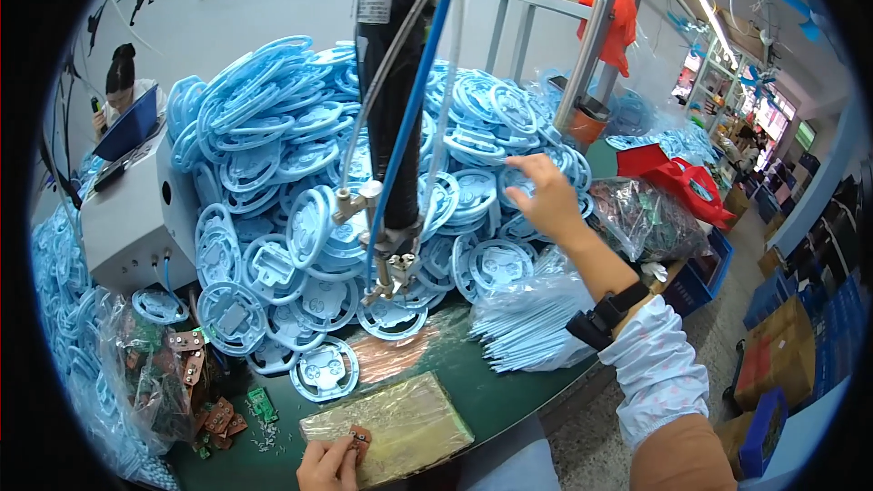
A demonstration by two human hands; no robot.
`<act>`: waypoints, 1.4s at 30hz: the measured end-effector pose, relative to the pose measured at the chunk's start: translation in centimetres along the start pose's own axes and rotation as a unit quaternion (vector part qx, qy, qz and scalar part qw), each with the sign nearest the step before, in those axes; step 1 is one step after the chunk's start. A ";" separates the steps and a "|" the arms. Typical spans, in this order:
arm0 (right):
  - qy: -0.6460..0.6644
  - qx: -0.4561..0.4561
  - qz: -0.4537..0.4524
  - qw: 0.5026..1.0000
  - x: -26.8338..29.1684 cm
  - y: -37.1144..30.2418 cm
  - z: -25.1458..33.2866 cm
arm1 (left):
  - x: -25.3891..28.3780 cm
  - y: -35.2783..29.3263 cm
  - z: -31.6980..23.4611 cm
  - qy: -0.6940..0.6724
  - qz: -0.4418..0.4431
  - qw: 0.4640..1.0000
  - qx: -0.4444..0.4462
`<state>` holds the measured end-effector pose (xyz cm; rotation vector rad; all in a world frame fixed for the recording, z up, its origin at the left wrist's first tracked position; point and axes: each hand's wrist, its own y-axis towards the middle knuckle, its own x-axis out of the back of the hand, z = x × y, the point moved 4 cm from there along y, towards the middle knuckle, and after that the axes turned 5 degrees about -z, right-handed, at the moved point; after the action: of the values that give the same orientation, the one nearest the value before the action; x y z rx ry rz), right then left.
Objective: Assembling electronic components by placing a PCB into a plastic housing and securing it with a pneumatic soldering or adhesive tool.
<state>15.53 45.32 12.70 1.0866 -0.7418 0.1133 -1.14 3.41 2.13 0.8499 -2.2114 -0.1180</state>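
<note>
At the table's near edge, my left hand (pixel 326 465) pinches a small brown circuit board (pixel 361 437). That board lies at the lower left of a flat pad wrapped in yellowish clear tape (pixel 400 423). My right hand (pixel 550 200) is raised at the right of a tall heap of light-blue round plastic frames (pixel 318 218). Its thumb and fingers are apart with nothing between them, and whether it touches a frame I cannot tell. One blue frame (pixel 325 370) lies flat just beyond the pad. A black cylindrical tool (pixel 396 100) with brass fittings hangs upright in front of the heap.
Loose brown boards (pixel 218 418), a green board (pixel 262 405) and scattered screws lie left of the pad. Behind them stands a grey metal box (pixel 136 218). Bagged light-blue sticks (pixel 527 323) lie at the right edge. A person (pixel 123 91) sits at the far left.
</note>
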 end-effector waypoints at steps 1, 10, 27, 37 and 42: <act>-0.015 -0.036 0.014 0.999 1.5 0.3 -1.7 | 0.0 0.2 0.1 0.009 0.008 1.000 0.012; -0.063 -0.489 0.164 0.854 3.0 -8.7 -18.7 | 0.6 1.2 -0.6 -0.024 0.026 0.999 0.032; 0.195 -0.366 -0.003 0.910 9.3 -9.2 -11.2 | 1.1 0.7 -0.6 -0.021 0.005 1.000 0.009; -0.014 -0.155 -0.092 0.984 10.6 -7.3 -5.2 | 1.3 -0.5 -0.5 -0.029 -0.025 0.999 0.006; 0.192 -0.267 -0.104 0.939 9.4 -7.8 -7.8 | 1.4 -0.7 -0.3 -0.028 -0.032 0.998 0.035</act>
<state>29.86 45.58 10.40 0.5867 -0.2717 -0.0562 -1.26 2.09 3.00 0.9683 -2.2529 -0.0970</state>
